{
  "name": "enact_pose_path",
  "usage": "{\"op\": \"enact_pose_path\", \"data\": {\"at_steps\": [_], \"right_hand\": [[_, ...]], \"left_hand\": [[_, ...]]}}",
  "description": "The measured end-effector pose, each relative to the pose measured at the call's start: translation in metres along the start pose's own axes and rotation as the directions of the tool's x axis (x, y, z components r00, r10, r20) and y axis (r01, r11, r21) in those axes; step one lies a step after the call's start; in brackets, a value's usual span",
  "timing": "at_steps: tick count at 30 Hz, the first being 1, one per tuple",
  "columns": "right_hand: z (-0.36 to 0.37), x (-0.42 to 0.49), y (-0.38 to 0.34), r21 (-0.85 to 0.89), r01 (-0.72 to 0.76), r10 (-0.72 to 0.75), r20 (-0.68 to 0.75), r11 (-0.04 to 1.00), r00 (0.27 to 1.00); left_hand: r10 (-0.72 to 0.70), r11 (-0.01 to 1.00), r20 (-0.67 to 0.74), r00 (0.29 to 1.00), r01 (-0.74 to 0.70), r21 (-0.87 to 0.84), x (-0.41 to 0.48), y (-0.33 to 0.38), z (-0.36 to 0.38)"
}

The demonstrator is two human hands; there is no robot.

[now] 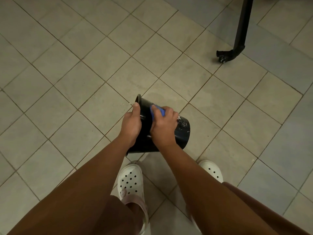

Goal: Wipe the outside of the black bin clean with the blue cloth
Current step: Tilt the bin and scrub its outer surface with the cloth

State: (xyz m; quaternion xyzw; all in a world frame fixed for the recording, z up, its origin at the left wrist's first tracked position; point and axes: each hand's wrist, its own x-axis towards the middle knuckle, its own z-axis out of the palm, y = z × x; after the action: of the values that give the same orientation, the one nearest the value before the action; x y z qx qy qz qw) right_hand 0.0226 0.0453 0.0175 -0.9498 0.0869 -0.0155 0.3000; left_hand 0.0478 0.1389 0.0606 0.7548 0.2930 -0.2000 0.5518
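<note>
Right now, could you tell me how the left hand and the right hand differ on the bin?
The left hand grips the black bin by its open rim, while the right hand sits further along its side wall. The left hand holds no cloth; the right hand presses the blue cloth against the bin. Both are on the tilted bin.

No readable text on my feed. Only candidate: whitish marks (182,123) on the side of the black bin (183,135), near its base, just beside the right hand (163,126). Too blurred to read as letters.
</note>
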Motion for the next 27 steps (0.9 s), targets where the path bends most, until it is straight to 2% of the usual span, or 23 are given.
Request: {"op": "enact_pose_path", "data": {"at_steps": [3, 4, 5, 9, 11, 15, 17, 23, 24, 27], "right_hand": [[-0.002, -0.012, 0.008, -0.026, -0.197, 0.198, 0.055, 0.98, 0.979], [-0.001, -0.018, 0.005, -0.025, -0.214, 0.216, 0.057, 0.976, 0.975], [0.0, -0.023, -0.002, -0.013, -0.188, 0.189, 0.06, 0.982, 0.98], [0.004, -0.03, -0.023, 0.017, 0.071, -0.072, 0.112, 0.997, 0.991], [0.004, -0.019, -0.012, -0.027, 0.092, -0.089, 0.093, 0.995, 0.992], [-0.001, -0.011, 0.019, -0.033, -0.184, 0.186, 0.1, 0.982, 0.977], [-0.003, -0.018, 0.013, -0.004, -0.228, 0.228, 0.079, 0.974, 0.97], [0.007, -0.02, -0.022, 0.022, 0.083, -0.085, 0.065, 0.996, 0.994], [0.006, -0.016, -0.014, 0.0, 0.066, -0.066, 0.085, 0.998, 0.994], [0.0, -0.012, 0.016, -0.039, -0.145, 0.149, 0.104, 0.989, 0.983]], "left_hand": [[0.001, 1.0, 0.005, 1.0, -0.001, 0.009, 0.0, 0.0, -0.001], [0.003, 1.0, 0.003, 1.0, -0.003, 0.013, 0.001, 0.0, -0.001], [0.001, 1.0, -0.005, 1.0, -0.001, 0.015, 0.001, 0.0, -0.001], [-0.026, 1.0, -0.047, 0.999, 0.025, -0.007, 0.003, -0.002, -0.006], [-0.033, 0.999, -0.069, 0.997, 0.032, -0.021, 0.002, -0.002, -0.007], [-0.024, 1.0, -0.069, 0.997, 0.023, -0.014, -0.001, 0.0, -0.006], [0.006, 1.0, -0.057, 0.998, -0.004, 0.022, 0.0, 0.0, -0.005], [0.0, 1.0, -0.092, 0.996, 0.001, 0.011, 0.0, 0.001, -0.006], [-0.006, 1.0, -0.094, 0.996, 0.006, -0.002, 0.0, 0.0, -0.007], [-0.03, 0.999, -0.081, 0.996, 0.027, -0.036, 0.001, -0.002, -0.01]]}}
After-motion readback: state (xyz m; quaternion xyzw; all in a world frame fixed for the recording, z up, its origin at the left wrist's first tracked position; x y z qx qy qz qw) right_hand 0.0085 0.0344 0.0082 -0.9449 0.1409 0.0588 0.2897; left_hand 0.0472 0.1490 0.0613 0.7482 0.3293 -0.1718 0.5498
